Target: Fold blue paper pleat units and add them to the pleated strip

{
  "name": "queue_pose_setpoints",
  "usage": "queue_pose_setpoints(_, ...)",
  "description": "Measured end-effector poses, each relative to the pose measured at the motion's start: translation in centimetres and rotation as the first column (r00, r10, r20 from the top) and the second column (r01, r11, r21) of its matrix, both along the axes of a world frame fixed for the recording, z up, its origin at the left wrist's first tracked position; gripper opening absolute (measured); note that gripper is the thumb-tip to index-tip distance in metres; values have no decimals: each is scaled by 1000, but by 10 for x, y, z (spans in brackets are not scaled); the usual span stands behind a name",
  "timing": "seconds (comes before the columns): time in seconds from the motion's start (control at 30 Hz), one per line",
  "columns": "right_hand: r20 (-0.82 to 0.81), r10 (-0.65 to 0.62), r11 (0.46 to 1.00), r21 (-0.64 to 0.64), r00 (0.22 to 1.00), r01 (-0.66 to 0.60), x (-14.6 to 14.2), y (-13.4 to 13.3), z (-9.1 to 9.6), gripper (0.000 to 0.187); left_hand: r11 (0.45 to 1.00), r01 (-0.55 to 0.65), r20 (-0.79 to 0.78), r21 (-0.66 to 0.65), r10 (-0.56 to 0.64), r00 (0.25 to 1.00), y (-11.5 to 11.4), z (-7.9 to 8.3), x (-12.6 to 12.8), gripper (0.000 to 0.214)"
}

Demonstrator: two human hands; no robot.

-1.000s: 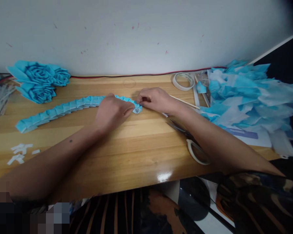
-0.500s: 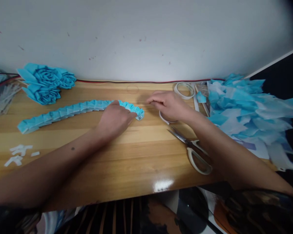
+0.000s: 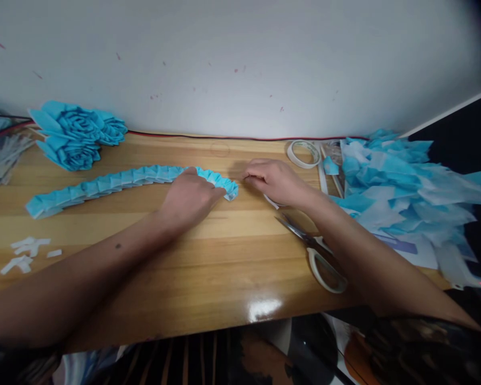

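Note:
A long strip of pleated blue paper curves across the wooden table. My left hand is closed on it near its right end, thumb and fingers gripping the folds. Just past that end, my right hand is held with its fingers curled and pinched together; whatever they may hold is too small to make out. Partly hidden under the right hand is a loop of white tape. Scissors with pale handles lie partly beneath my right forearm.
Blue paper roses stand at the back left, beside thin white strips. Small white scraps lie at the left front. A tape roll rests at the back, and a heap of blue paper pieces fills the right.
The view has shifted slightly. My right hand stays pinched at almost the same spot, a little lower and to the right. My left hand keeps its hold on the pleated strip.

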State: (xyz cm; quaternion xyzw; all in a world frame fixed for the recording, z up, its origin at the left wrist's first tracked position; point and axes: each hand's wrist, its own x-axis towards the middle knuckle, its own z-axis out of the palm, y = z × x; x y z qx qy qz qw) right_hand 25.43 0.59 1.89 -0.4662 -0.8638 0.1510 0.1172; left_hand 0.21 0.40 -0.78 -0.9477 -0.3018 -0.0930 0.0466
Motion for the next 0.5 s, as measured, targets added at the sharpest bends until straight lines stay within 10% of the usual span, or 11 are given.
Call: queue_pose_setpoints(0.5,-5,64,997,53,998,-63,-3,-1,-18,40,998,-55,166,-38,61,984,-1,1,-1,40)
